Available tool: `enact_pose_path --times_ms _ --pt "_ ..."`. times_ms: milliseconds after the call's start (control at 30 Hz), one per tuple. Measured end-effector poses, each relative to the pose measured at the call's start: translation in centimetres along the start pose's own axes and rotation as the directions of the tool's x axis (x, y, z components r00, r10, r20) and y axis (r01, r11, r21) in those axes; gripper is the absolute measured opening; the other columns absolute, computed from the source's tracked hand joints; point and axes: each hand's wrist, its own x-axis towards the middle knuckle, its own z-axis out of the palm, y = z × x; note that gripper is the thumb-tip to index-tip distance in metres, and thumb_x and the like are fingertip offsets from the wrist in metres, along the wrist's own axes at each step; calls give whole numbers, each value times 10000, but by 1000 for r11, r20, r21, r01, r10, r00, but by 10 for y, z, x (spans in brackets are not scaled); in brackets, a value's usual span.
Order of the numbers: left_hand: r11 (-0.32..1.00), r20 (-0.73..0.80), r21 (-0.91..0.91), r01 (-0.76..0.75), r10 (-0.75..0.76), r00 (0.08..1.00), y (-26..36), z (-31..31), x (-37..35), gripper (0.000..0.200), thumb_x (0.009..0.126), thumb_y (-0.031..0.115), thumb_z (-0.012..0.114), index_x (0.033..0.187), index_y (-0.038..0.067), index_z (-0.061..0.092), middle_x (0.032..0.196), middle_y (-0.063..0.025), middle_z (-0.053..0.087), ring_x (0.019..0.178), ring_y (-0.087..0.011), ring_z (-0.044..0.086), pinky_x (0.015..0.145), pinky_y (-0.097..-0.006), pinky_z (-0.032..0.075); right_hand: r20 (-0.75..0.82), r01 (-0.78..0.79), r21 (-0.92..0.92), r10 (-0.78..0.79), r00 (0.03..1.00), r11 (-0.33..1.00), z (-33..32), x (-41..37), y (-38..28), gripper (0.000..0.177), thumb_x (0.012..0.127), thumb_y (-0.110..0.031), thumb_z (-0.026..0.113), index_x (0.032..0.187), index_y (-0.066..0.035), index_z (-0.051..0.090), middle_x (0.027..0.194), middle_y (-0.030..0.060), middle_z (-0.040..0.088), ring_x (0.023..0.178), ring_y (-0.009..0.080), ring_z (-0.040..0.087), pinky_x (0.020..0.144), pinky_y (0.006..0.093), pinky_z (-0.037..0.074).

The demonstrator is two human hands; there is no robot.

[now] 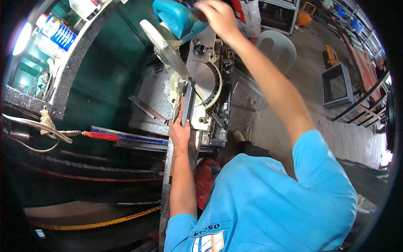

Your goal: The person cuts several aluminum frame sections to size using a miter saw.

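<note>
A miter saw with a teal motor housing (174,19) stands at the top middle, its head raised. Its round blade and guard (166,46) tilt over the pale base. My right hand (219,19), slightly blurred, is closed at the saw's handle, whose grip is mostly hidden by the fingers. A dark metal profile (189,103) lies along the saw base, with one end close under the blade. My left hand (179,133) is wrapped round the near end of this profile, below the blade. The round turntable (203,80) shows right of the profile.
Metal offcuts (147,108) lie on the bench left of the saw. A shelf on the left holds a blue-and-yellow spray can (58,31). Long metal bars (138,137) lie at lower left. A pale plastic chair (277,48) and stacked frames (338,86) stand to the right.
</note>
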Motion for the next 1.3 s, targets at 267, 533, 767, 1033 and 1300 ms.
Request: enact_pose_path --times_ms 267,533,767,1033,1300 --pt "990 15 -139 24 -22 1000 -16 14 6 537 849 218 757 1374 190 645 1313 -294 595 1236 -477 556 1069 -492 454 545 -756 -181 705 455 629 30 -235 93 335 945 -270 648 1126 5 711 1016 250 724 937 387 707 829 447 536" --pt "979 -4 -197 52 -54 999 -8 12 5 535 835 142 772 1358 145 658 1315 -225 624 1229 -410 586 1059 -430 459 603 -719 -203 664 443 665 71 -241 102 383 840 -377 725 990 -26 767 920 223 738 899 376 724 820 452 551" --pt "968 -7 -242 69 -73 997 -14 14 4 528 829 113 778 1345 132 667 1310 -220 628 1201 -400 608 1036 -411 469 535 -936 346 805 255 67 55 -247 122 197 887 -105 675 934 77 734 719 104 699 580 161 648 549 312 506" --pt "991 -26 -135 9 -12 1000 -7 10 4 526 862 73 755 1374 61 634 1262 -208 691 1132 -204 652 988 -319 488 60 -899 348 950 306 268 -49 -253 161 176 952 -101 628 1004 56 689 781 68 660 614 133 573 586 321 483" --pt "967 28 -237 99 -95 995 -9 12 5 536 837 90 769 1359 122 653 1306 -250 647 1192 -356 646 1021 -382 485 217 -982 178 976 -27 -67 -103 -284 171 454 985 -124 577 1381 85 502 990 189 706 695 199 679 560 322 544"
